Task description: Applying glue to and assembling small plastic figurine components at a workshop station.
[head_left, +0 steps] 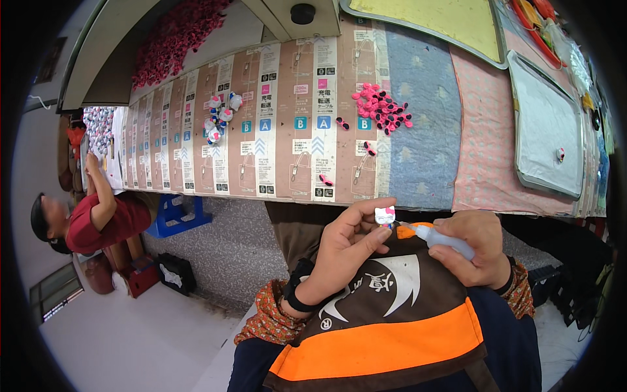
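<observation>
Between the thumb and fingers of my left hand [346, 251] is a small white figurine [385, 213] with a pink bow and a bit of blue below. My right hand [482, 245] is wrapped round a translucent squeeze bottle [450, 244]. Its thin nozzle points left, close to the figurine's lower part; whether the tip touches cannot be made out. Both hands are above my dark apron [385, 287], just in front of the table edge. Beyond them lies a heap of tiny pink sunglasses [377, 106] with black lenses, a few lying loose nearby. Similar white figurines [221, 117] form a cluster farther left.
A pale-lined metal tray [545, 124] at right bears one figurine [560, 155]. At the back are a yellow-lined tray [431, 23] and a big pile of pink pieces [173, 49]. Another person [98, 212] works at the far left, by a blue stool [175, 217].
</observation>
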A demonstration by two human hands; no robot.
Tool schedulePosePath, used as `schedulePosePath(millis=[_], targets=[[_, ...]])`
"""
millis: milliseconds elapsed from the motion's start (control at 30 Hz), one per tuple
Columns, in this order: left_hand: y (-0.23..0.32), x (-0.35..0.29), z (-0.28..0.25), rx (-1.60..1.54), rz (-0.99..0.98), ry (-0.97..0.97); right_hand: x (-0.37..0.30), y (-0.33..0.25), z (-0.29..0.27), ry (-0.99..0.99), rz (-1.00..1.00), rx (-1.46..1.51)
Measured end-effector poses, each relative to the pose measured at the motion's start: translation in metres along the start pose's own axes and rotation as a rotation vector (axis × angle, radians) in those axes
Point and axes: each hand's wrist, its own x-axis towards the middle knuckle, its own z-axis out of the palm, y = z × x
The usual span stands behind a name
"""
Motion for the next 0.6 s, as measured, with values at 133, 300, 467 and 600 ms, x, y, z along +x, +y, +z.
schedulePosePath(millis=[133,300,467,600], targets=[[0.005,0.0,-0.001,-0.072,-0.051,-0.005,-0.008,-0.002,-0.013,0.047,0.144,0.052],[0.006,0.0,-0.004,-0.169,-0.105,-0.018,0.003,-0.007,-0.022,0.219,0.445,0.359],[0.011,-0.001,-0.002,-0.139,-0.086,-0.004,0.0,-0.006,-0.024,0.06,0.357,0.241],[0.006,-0.003,-0.004,-0.09,-0.028,0.042,0.003,-0.002,-0.014,-0.034,0.202,0.146]])
